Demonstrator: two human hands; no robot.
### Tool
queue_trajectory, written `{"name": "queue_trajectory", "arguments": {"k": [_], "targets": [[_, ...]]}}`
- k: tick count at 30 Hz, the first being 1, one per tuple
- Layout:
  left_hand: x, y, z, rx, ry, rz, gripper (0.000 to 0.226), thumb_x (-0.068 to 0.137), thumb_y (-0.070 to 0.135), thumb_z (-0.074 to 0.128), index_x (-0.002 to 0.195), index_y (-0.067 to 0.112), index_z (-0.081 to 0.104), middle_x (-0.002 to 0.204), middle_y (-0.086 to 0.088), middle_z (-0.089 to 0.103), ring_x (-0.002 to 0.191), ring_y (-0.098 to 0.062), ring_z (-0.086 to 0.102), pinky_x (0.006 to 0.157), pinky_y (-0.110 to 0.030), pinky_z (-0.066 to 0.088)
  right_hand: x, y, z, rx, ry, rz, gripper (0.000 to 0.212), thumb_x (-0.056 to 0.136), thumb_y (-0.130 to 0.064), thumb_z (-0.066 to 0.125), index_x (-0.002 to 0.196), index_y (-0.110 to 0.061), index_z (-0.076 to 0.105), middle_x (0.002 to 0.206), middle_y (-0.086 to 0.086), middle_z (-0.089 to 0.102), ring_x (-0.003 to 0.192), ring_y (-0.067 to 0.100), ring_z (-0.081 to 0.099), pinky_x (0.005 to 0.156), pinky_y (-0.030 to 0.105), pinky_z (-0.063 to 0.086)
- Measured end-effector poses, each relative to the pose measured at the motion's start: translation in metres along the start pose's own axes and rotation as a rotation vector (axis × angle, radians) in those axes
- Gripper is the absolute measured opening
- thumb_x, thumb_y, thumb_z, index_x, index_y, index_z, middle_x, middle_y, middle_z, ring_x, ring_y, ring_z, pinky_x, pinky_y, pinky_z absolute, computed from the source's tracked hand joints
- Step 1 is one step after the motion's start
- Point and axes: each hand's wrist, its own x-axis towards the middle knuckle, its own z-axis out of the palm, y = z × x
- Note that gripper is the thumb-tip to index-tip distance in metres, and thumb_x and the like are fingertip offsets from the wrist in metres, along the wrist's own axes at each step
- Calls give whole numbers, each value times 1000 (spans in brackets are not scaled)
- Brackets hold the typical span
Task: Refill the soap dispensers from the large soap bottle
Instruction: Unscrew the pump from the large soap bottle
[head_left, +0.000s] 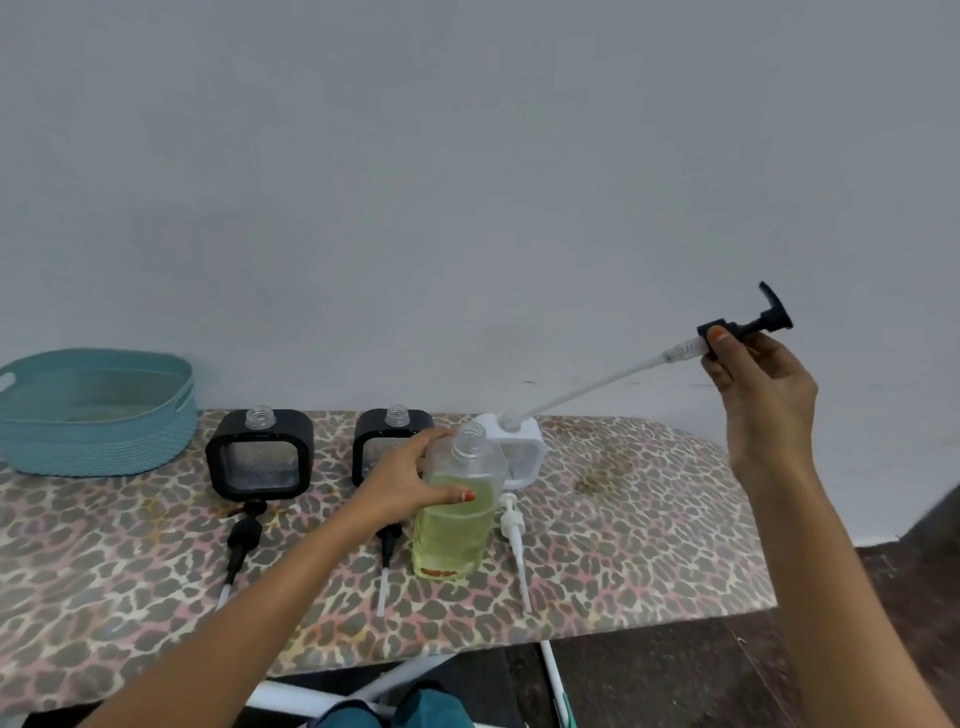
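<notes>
The large clear soap bottle (457, 514), about two thirds full of yellow-green soap, stands uncapped on the leopard-print board (649, 519). My left hand (410, 483) grips its upper body. My right hand (763, 384) holds the bottle's black pump (748, 325) up at the right, its long white tube (587, 387) slanting down toward the white dispenser (524, 452) behind the bottle. Two black square dispensers (260, 454) (382, 441) stand open-necked at the back. Their pumps lie in front: two black (243, 538) (387, 551), one white (514, 530).
A teal basket (98, 413) sits at the board's back left corner. A grey wall rises right behind the board. The board's rounded right end (748, 519) drops off to dark floor. White frame legs (395, 675) show below the front edge.
</notes>
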Motion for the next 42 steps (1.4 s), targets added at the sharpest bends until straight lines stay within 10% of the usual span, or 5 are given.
{"name": "queue_trajectory", "arguments": {"k": [9, 15, 21, 34, 42], "targets": [[-2, 3, 2, -29, 7, 31, 90, 23, 71, 76, 102, 49, 41, 103, 28, 51, 95, 7, 54, 74, -6, 43, 1, 78, -103, -200, 271, 204, 17, 81, -14, 68, 96, -11, 62, 82, -5, 62, 76, 8, 59, 63, 10, 50], [2, 0, 4, -48, 26, 33, 80, 50, 28, 81, 120, 28, 41, 105, 19, 55, 90, 7, 58, 91, -25, 50, -18, 149, -143, -330, 379, 448, 22, 80, -16, 70, 97, -5, 62, 77, 0, 61, 68, 10, 57, 56, 13, 50], [1, -2, 4, -33, 28, 15, 97, 42, 40, 87, 127, 23, 42, 113, 12, 58, 95, 4, 60, 91, -23, 50, -29, 189, -143, -396, 325, 630, 20, 82, -17, 68, 97, -4, 65, 78, 8, 64, 67, 15, 57, 62, 26, 47], [-2, 4, 3, -33, 32, -15, 112, 16, 72, 77, 116, 35, 44, 110, 18, 58, 101, -2, 58, 89, -27, 46, -27, 210, -148, -730, 204, 625, 24, 83, -25, 67, 85, -1, 69, 63, 8, 58, 64, 26, 57, 67, 39, 51], [-1, 5, 6, -22, 38, -9, 91, 51, 26, 88, 130, 19, 42, 119, 3, 57, 107, -14, 58, 100, -39, 45, -31, 190, -134, -727, 216, 507, 20, 86, -19, 63, 88, 1, 65, 74, 9, 62, 67, 21, 57, 63, 29, 45]]}}
